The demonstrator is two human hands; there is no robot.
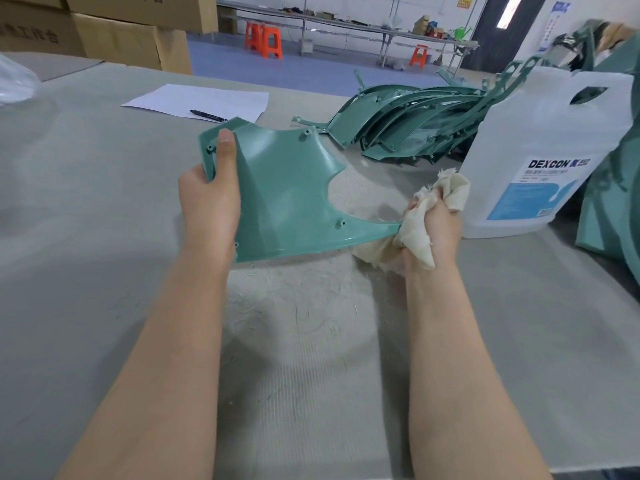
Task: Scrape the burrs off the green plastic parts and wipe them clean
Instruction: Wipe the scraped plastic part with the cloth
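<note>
Shavings [304,306] littered the near counter [104,237]. Above them, the left hand [209,199] gripped the green part's [287,192] left edge; the right hand [433,226] clutched a rag [415,230] around its right tip.

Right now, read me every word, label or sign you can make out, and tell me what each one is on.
"DEXCON": brand on the label of the white plastic jug, on the table at right.
Smaller lines on the jug's blue and white label: too small to read.
Printing on the cardboard boxes, top left: cut off and blurred, not readable.
Yellow sign and blue poster on the far wall: too blurred to read.
</note>
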